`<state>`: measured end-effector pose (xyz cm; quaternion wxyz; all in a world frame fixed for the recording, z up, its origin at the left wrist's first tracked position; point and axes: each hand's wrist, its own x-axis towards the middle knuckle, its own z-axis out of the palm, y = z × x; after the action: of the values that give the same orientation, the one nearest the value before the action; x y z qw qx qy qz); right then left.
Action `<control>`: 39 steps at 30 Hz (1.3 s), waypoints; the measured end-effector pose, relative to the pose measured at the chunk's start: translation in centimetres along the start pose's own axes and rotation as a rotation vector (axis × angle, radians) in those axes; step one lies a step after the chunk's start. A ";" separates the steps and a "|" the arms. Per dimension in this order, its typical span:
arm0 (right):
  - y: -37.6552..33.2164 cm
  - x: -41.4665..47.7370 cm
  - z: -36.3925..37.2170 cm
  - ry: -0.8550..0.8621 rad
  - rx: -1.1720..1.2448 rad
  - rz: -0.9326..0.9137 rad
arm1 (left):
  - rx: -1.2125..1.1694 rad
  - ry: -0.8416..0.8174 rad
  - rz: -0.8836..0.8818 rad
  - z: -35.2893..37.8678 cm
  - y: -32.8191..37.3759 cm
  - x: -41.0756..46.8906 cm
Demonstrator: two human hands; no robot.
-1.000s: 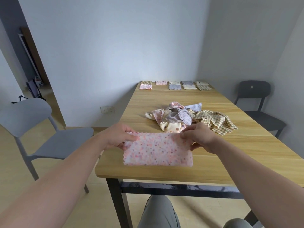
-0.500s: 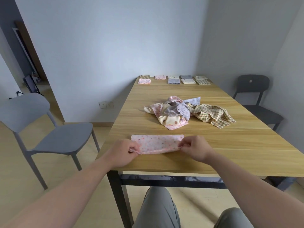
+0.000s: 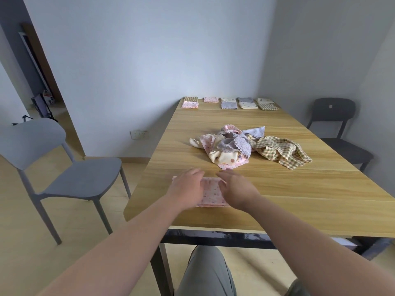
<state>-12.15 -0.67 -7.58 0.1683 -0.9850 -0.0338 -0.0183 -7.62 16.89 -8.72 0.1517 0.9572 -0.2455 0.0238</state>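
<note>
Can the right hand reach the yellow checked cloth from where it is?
Probably yes. The right hand lies flat on the pink cloth, and only bare table separates it from the yellow checked cloth, beyond and to its right.

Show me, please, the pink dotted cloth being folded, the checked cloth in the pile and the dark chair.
pink dotted cloth (image 3: 211,194): head view, on its bare middle strip.
checked cloth (image 3: 282,151): head view, on its crumpled middle.
dark chair (image 3: 337,113): head view, on its backrest.
</note>
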 end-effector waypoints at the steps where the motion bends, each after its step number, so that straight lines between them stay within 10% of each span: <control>1: -0.5 0.5 0.8 -0.043 -0.005 0.011 | 0.021 -0.042 -0.017 0.8 0.2 0.5; 20: 4.5 -0.5 2.4 -0.196 -0.133 0.218 | 0.119 -0.258 -0.187 1.9 -2.7 -0.4; 26: 4.3 -0.2 1.3 -0.069 -0.092 0.512 | 0.173 -0.169 0.011 1.9 0.7 -0.7; 39: 2.1 1.3 -2.3 0.214 0.385 0.388 | 0.120 -0.300 -0.020 3.2 3.3 -0.4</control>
<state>-10.72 -3.37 -6.03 0.3551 -0.9155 0.1702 -0.0827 -9.65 13.31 -10.88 0.0560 0.9597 -0.2541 -0.1065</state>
